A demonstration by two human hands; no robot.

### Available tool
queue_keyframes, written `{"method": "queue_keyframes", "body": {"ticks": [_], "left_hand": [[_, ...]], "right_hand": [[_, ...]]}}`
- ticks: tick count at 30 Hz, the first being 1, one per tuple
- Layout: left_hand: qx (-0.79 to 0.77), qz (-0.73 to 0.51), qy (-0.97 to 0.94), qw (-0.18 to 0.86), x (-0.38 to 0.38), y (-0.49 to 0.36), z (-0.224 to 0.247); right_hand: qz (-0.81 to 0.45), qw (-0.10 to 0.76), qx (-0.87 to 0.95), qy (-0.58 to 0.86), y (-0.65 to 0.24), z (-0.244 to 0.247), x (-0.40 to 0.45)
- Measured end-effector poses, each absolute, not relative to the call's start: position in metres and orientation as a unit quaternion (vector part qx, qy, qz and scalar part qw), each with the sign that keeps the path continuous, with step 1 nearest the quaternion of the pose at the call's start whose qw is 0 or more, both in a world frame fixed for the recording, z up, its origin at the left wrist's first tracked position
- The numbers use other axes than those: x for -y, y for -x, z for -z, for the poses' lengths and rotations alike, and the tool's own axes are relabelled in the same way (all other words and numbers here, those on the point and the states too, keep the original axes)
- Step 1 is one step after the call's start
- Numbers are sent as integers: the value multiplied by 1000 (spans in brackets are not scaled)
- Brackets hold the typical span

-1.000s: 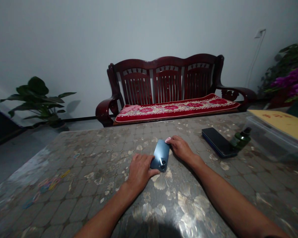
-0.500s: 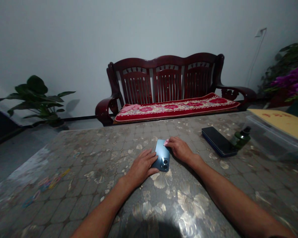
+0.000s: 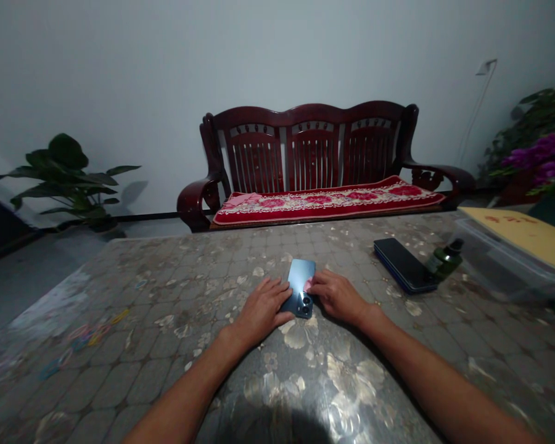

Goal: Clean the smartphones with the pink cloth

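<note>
Blue phone [image 3: 300,285] lies camera-side up on the surface [image 3: 176,320], between both hands. Left hand [image 3: 259,308] steadies its near edge, fingers spread flat; right hand [image 3: 335,295] pinches a small pink cloth [image 3: 308,284] against it. Short, light strokes would suit, with the left pressing firmly.

Your left hand [image 3: 259,308] and right hand [image 3: 335,295] close in the blue phone [image 3: 300,285] from both sides, so only its far end is open to reach. To your right, the dark phone [image 3: 404,265], green bottle [image 3: 444,260] and clear plastic box [image 3: 504,262] crowd the desk [image 3: 305,382]. To your left the surface is open except for flat rubber bands [image 3: 87,336]. The near desk in front of you is bare.
</note>
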State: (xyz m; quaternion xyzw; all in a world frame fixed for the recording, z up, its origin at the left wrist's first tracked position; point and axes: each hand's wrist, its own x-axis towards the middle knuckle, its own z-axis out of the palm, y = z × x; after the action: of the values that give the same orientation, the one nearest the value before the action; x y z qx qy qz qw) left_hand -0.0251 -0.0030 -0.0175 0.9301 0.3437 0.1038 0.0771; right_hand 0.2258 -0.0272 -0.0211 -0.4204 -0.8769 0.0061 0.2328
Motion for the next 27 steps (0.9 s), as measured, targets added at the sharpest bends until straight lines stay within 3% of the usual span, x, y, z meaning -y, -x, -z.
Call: {"method": "queue_keyframes", "body": {"ticks": [6,27], "left_hand": [[-345,-101,-930,80,4,24,17],[-364,-112,-922,71,12,21,13]], "right_hand": [[14,239,853,464,-220,21,24],[-10,216,894,392,-227,14,41]]}}
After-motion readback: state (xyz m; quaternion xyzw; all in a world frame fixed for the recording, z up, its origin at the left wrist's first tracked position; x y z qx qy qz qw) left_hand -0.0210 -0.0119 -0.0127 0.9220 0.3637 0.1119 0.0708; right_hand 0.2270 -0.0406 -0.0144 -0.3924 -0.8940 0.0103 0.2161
